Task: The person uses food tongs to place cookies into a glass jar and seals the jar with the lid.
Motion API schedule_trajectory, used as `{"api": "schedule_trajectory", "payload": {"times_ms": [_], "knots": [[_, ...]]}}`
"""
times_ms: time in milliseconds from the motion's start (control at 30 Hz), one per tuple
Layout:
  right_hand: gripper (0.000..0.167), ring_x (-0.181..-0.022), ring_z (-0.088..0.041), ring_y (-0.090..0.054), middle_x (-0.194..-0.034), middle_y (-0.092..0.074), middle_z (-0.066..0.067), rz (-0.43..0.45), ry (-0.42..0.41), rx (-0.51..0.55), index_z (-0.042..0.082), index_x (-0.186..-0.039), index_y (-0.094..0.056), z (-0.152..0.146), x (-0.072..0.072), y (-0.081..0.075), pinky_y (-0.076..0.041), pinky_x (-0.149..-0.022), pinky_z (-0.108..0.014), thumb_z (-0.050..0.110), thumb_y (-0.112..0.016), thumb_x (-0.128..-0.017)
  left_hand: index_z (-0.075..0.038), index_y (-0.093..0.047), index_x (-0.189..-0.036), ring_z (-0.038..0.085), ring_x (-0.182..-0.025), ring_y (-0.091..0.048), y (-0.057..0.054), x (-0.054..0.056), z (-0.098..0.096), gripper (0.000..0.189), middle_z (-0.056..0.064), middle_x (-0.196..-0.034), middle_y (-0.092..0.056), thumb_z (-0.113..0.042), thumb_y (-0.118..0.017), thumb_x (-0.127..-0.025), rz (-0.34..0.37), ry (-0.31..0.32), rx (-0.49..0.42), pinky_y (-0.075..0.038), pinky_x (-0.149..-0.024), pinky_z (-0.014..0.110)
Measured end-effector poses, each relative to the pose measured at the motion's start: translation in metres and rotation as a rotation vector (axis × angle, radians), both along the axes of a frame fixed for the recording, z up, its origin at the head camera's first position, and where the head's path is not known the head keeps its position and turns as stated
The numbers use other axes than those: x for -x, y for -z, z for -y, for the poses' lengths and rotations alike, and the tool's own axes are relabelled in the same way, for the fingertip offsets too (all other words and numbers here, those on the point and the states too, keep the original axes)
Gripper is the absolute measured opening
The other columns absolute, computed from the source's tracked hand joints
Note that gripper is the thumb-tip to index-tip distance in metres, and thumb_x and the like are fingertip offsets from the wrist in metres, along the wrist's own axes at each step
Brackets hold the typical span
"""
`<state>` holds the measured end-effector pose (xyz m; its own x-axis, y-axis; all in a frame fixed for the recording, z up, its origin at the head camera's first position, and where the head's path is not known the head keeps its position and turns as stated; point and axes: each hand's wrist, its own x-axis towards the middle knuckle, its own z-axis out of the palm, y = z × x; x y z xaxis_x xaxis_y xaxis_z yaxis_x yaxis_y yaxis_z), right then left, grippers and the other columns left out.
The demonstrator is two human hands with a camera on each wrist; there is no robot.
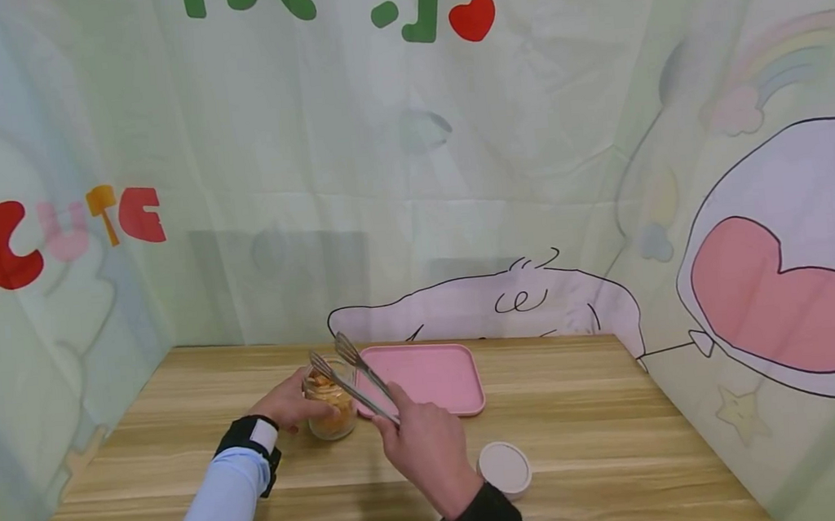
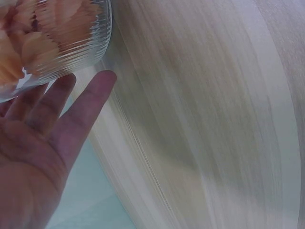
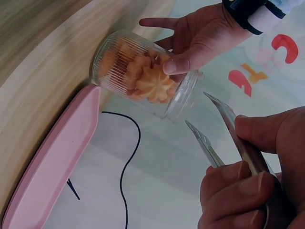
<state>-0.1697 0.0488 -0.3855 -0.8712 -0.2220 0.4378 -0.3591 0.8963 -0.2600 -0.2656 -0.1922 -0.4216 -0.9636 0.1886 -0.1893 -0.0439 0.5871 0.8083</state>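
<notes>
A ribbed glass jar [image 1: 333, 429] of golden flower-shaped cookies [image 3: 155, 84] stands on the table, its mouth uncovered. My left hand [image 1: 289, 403] holds it from the left side, thumb across the front and fingers around the back; the index finger sticks out straight in the right wrist view. Metal tongs [image 1: 364, 396] are in my right hand [image 1: 431, 449], gripped between thumb and fingers. Their two tips are spread apart, with nothing between them, close by the jar's mouth. In the left wrist view, the jar's upper part is out of frame.
Just right of the jar lies a pink rectangular tray [image 1: 427, 378]. A round whitish lid [image 1: 504, 468] rests on the wooden table [image 1: 592, 427] beside my right wrist. Printed cloth [image 1: 293, 180] hangs behind the table and along its sides.
</notes>
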Motion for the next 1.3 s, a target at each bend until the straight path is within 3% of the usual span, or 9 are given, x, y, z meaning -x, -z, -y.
{"api": "schedule_trajectory", "payload": {"times_ms": [167, 533, 1300], "knots": [[0.048, -0.049, -0.016, -0.054, -0.067, -0.067, -0.009, 0.013, 0.011, 0.004, 0.010, -0.137, -0.068, -0.001, 0.001, -0.001, -0.037, -0.042, -0.032, 0.036, -0.076, -0.097, 0.002, -0.033, -0.159, 0.047, -0.122, -0.054, 0.000, 0.000, 0.000, 0.095, 0.034, -0.152, -0.046, -0.028, -0.087, -0.086, 0.013, -0.002, -0.005, -0.056, -0.073, 0.048], [0.049, -0.053, -0.022, -0.062, -0.068, -0.069, -0.011, 0.004, 0.034, 0.005, 0.009, -0.137, -0.069, -0.003, 0.001, -0.001, -0.040, -0.043, -0.034, 0.035, -0.077, -0.096, 0.002, -0.031, -0.160, 0.049, -0.126, -0.054, 0.002, 0.002, 0.001, 0.098, 0.033, -0.152, -0.047, -0.029, -0.087, -0.086, 0.021, -0.002, -0.004, -0.058, -0.076, 0.052], [0.050, -0.050, -0.015, -0.045, -0.061, -0.057, -0.005, 0.018, 0.086, 0.073, 0.003, -0.137, -0.067, -0.025, 0.014, -0.004, -0.037, -0.043, -0.032, 0.032, -0.077, -0.097, 0.005, -0.030, -0.159, 0.046, -0.122, -0.054, 0.006, 0.005, 0.000, 0.100, 0.033, -0.149, -0.048, -0.029, -0.088, -0.085, 0.033, -0.014, 0.002, -0.056, -0.075, 0.048]]}}
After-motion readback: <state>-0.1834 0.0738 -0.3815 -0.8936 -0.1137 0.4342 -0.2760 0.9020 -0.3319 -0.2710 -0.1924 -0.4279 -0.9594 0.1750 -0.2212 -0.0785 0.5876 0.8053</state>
